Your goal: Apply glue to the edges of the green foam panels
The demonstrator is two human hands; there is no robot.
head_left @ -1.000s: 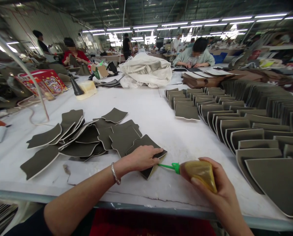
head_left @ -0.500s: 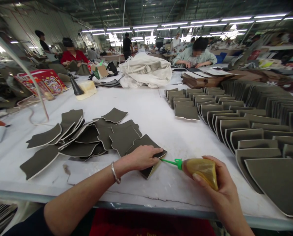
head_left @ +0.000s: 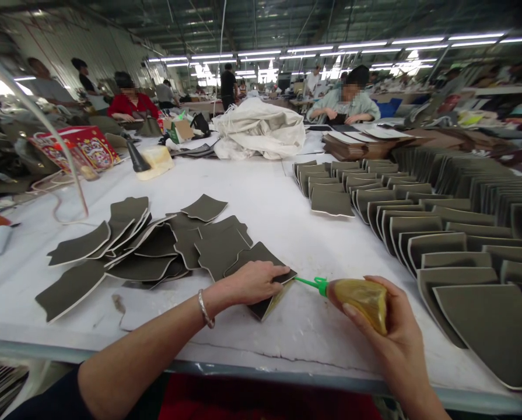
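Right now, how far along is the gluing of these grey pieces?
Seemingly done: the neat rows on the right. In hand: left hand pins one piece while right hand points the bottle at its edge. Seemingly left: the loose pile.

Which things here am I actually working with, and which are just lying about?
In use: left hand, flat on the grey piece; right hand, gripping the glue bottle, its green nozzle pointing at that piece.
Lying about: loose pile of pieces; rows of pieces; white sack; red box.
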